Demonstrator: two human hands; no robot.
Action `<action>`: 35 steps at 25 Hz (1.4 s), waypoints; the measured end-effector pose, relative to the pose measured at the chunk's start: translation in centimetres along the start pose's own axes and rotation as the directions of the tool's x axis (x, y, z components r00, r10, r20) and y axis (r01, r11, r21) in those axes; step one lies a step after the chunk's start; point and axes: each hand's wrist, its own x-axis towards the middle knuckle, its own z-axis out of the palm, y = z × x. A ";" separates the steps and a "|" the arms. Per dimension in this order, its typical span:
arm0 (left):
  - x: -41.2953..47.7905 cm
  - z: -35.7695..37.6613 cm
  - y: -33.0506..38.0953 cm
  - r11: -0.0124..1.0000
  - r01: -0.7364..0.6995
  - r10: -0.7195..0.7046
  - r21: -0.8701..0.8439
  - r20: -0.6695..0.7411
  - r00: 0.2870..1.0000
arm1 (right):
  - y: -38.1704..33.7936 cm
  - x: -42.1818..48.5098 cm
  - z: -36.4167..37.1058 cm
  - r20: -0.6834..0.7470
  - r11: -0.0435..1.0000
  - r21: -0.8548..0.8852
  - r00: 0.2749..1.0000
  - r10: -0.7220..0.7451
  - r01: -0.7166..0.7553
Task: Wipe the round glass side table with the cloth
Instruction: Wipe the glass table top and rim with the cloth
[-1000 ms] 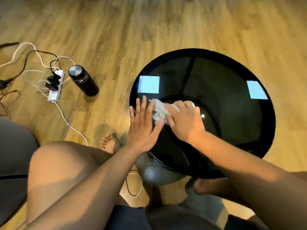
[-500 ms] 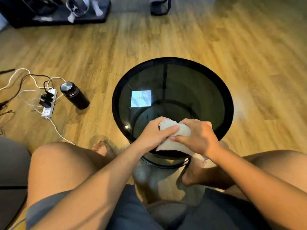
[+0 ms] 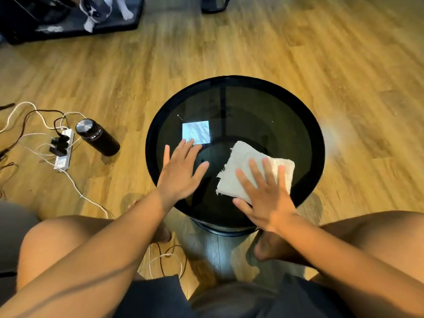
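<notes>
Right hand (image 3: 267,198) flat, pressing cloth (image 3: 250,167) on near-right of table (image 3: 229,83); unwiped glass lies far-left. Left hand (image 3: 181,171) open, seems resting on glass.

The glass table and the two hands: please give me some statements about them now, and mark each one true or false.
1. The right hand lies flat on the cloth. True.
2. The left hand holds the cloth too. False: it rests open on the bare glass, apart from the cloth.
3. The cloth lies on the right half of the round glass side table. True.
4. The dark bottle stands on the table. False: it stands on the wooden floor, to the left of the table, beside the power strip.
5. The cloth is crumpled into a ball. False: it is folded flat.
</notes>
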 end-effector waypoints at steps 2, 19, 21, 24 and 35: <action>0.2 1.3 -1.1 0.988 -0.022 0.009 0.152 0.088 0.996 | -0.1 2.1 0.5 0.022 0.999 0.028 0.999 0.043 -0.043; 2.5 3.7 -2.9 0.988 -0.098 0.091 0.123 0.067 0.994 | 3.1 37.9 -6.3 -0.045 0.952 0.169 0.963 0.265 -0.255; 2.5 3.6 -2.9 0.988 -0.099 0.093 0.121 0.056 0.994 | 4.4 38.1 -6.6 -0.102 0.967 0.168 0.972 0.211 -0.192; 2.4 3.3 -2.8 0.989 -0.096 0.090 0.110 0.060 0.994 | 8.7 36.6 -6.8 -0.097 0.982 0.110 0.982 0.162 -0.151; 2.7 2.9 -2.4 0.994 -0.033 0.025 0.109 0.076 0.997 | 17.6 13.9 -1.6 0.027 0.886 0.176 0.902 0.431 -0.428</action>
